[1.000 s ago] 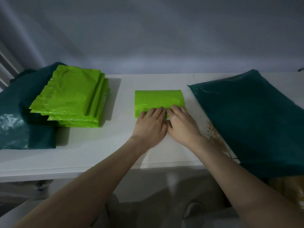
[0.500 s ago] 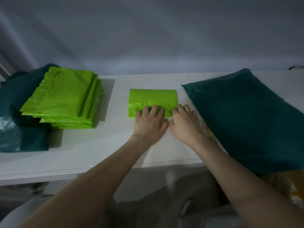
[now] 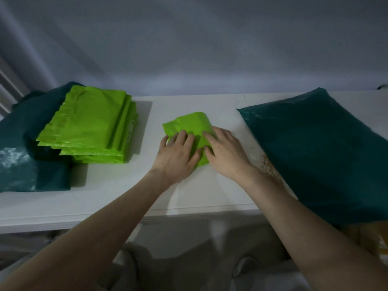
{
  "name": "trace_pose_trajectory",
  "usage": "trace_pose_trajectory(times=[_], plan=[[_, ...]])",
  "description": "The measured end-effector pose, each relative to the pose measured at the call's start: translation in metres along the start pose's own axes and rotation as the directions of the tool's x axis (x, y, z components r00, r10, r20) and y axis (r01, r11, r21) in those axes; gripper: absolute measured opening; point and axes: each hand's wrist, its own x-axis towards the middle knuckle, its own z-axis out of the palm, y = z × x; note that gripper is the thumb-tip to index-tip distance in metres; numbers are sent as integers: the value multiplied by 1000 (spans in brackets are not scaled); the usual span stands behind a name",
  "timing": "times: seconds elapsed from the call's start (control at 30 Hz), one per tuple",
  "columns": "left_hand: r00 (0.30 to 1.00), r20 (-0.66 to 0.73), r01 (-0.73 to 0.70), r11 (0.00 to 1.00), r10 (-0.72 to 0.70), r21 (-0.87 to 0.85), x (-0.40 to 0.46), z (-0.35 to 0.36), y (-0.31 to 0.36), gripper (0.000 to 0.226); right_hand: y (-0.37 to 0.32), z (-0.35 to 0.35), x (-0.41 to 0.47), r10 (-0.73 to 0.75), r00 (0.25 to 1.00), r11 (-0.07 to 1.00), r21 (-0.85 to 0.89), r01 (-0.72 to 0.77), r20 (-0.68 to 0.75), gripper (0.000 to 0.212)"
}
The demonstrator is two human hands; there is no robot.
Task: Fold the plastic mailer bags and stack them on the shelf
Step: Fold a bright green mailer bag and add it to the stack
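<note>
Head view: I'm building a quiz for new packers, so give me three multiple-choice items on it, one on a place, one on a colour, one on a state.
1. Where does the stack of green mailers lie relative to the small folded green mailer?
A. To its left
B. To its right
C. Under it

2. What colour is the large bag on the right of the shelf?
A. Yellow
B. Dark teal
C. White

3. What are the left hand and right hand doing?
A. Both hang off the shelf
B. Both press flat on the folded green mailer
C. Both lift the large bag

Answers: 1 A, the stack sits left of the mailer, apart from it. 2 B, its plastic is dark teal. 3 B, both hands lie on the mailer with straight fingers.
</note>
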Motion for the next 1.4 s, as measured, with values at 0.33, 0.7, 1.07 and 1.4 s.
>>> trace_pose_trajectory(times=[0.33, 0.7, 1.07, 1.4], plan=[[927, 66, 374, 888, -370, -268, 2, 3, -28, 57, -19, 1, 9, 211, 971, 972, 82, -221, 116, 44], [916, -82, 243, 708, -392, -663, 10, -18, -32, 38, -37, -6, 23, 390, 920, 715, 620, -323, 30, 45], [870, -196, 222, 713, -453, -665, 11, -52, -55, 39, -75, -15, 43, 258, 961, 766, 627, -142, -99, 54], [840, -225, 294, 763, -493, -575, 1, -78, -99, 55, -125, -25, 64, 173, 968, 796, 604, -30, -180, 44]])
